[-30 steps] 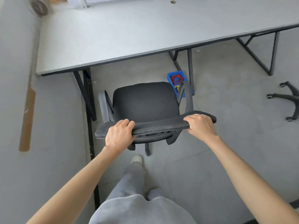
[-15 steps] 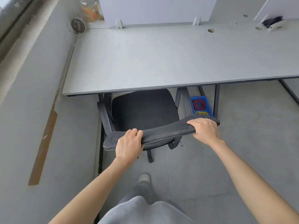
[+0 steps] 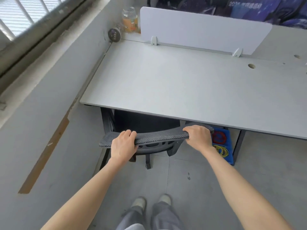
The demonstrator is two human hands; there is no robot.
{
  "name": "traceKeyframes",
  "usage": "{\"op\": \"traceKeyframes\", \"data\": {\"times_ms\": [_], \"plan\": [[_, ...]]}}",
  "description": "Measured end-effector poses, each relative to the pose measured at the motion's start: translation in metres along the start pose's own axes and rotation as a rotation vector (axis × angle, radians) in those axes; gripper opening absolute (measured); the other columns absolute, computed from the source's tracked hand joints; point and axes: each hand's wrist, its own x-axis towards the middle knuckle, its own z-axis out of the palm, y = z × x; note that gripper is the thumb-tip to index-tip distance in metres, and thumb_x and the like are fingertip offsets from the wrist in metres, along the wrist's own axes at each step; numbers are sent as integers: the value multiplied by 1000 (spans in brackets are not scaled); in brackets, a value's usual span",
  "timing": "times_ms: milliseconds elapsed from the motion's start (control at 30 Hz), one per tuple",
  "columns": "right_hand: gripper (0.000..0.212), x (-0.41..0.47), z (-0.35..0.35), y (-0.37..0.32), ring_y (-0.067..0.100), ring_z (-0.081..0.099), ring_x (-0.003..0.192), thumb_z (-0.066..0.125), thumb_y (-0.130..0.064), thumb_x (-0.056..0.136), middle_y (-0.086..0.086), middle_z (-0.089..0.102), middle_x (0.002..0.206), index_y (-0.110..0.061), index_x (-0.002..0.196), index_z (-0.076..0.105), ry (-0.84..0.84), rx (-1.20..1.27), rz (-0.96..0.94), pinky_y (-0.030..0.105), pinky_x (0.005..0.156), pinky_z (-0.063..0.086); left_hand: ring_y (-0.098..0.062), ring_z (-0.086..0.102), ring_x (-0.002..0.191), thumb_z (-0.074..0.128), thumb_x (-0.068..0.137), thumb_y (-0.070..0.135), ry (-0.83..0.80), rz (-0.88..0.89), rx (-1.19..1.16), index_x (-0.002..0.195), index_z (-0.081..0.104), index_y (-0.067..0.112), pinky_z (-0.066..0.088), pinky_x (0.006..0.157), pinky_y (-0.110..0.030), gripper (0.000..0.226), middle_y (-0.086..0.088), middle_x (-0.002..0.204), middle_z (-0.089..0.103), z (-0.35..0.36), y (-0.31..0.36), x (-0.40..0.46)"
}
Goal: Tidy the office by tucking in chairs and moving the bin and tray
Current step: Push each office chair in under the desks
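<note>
Since prev. frames: chair (image 3: pixel 149 130) has rolled fwd, seat now nearly all under the desk (image 3: pixel 174 83); a sec ago the whole seat was out in the open. Person has stepped in behind it.

Desk: long pale top, white divider panel (image 3: pixel 199 29) at the back, jar (image 3: pixel 130 19) and a small round tin (image 3: pixel 114 35) in the far left corner by the wall. Near edge sits over the seat.

Chair: black, mesh backrest top (image 3: pixel 156 136) is what's left showing, plus a bit of frame below.

Blue tray (image 3: pixel 230 151): on the floor under the desk, just right of the chair, red and yellow loops of wire or bands inside. Near the desk leg (image 3: pixel 239 143).

Hands: left hand (image 3: pixel 123 145) wrapped over backrest top, left part; right hand (image 3: pixel 198 137) clamped over its right end. Both closed on it.

Risks, my read:
- Right knuckles sit close under the desk edge; more push could pinch them.
- Chair's right side or base could clip the tray, shove it or spill it. Base hidden, can't tell the gap.
- Left armrest near the left desk leg; could jam if the chair skews.
</note>
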Motion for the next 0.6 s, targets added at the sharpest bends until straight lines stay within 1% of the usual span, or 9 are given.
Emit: {"op": "traceKeyframes", "data": {"times_ms": [67, 133, 167, 233, 367, 400, 467, 533, 600], "plan": [[36, 7, 3, -1, 25, 69, 82, 76, -10, 59, 4, 74, 86, -17, 94, 73, 15, 17, -20, 30, 65, 52, -20, 55, 77, 71, 73, 24, -14, -14, 8, 90, 57, 17, 39, 48, -27, 23, 1, 84, 59, 0, -6, 5], [39, 9, 5, -1, 22, 69, 68, 82, -7, 46, 1, 74, 74, -16, 82, 75, 44, 10, -78, 27, 53, 52, -20, 57, 71, 75, 65, 22, -31, -4, 28, 83, 58, 18, 35, 44, -25, 25, 3, 77, 59, -2, -7, 7], [40, 9, 5, 1, 21, 69, 64, 84, -6, 41, -1, 73, 71, -16, 79, 75, 72, 2, -107, 26, 49, 52, -20, 57, 69, 76, 63, 21, -25, -2, 42, 80, 57, 18, 32, 43, -24, 26, 3, 74, 59, -2, -7, 7], [40, 12, 5, 4, 20, 69, 63, 84, -6, 40, -1, 73, 70, -16, 77, 75, 86, -2, -136, 25, 48, 52, -20, 57, 68, 76, 63, 21, -14, -7, 47, 79, 57, 18, 31, 42, -23, 25, 3, 73, 59, -3, -6, 8], [38, 14, 8, 5, 21, 69, 64, 84, -8, 43, -1, 73, 70, -16, 78, 74, 63, -8, -128, 26, 48, 51, -20, 57, 70, 75, 65, 21, -18, 1, 48, 80, 57, 17, 25, 42, -22, 24, 2, 75, 59, -5, -6, 6], [38, 13, 9, 5, 21, 69, 64, 84, -8, 43, -1, 73, 70, -16, 79, 74, 59, -8, -125, 26, 49, 51, -21, 57, 71, 75, 66, 20, -29, 10, 52, 82, 57, 16, 28, 42, -23, 25, 1, 77, 60, -5, -6, 6], [37, 11, 7, 5, 21, 69, 65, 84, -7, 44, -1, 73, 70, -16, 79, 74, 46, 3, -124, 27, 52, 51, -23, 57, 75, 75, 68, 16, -46, 35, 50, 86, 58, 13, 38, 44, -28, 25, -2, 81, 61, -5, -6, 4], [33, 12, 2, 4, 23, 69, 73, 82, -8, 52, 2, 74, 76, -14, 84, 73, 9, 1, -127, 31, 60, 52, -26, 57, 81, 72, 72, 13, -49, 69, 7, 96, 60, 12, 46, 51, -32, 27, -4, 88, 63, -8, -4, 3], [30, 10, -5, 1, 25, 66, 90, 74, -13, 68, 4, 73, 91, -12, 98, 71, -84, -22, -151, 36, 76, 50, -26, 58, 92, 64, 80, 16, -100, 129, -91, 112, 57, 14, 51, 64, -35, 32, -4, 102, 64, -13, 6, 1]]}}
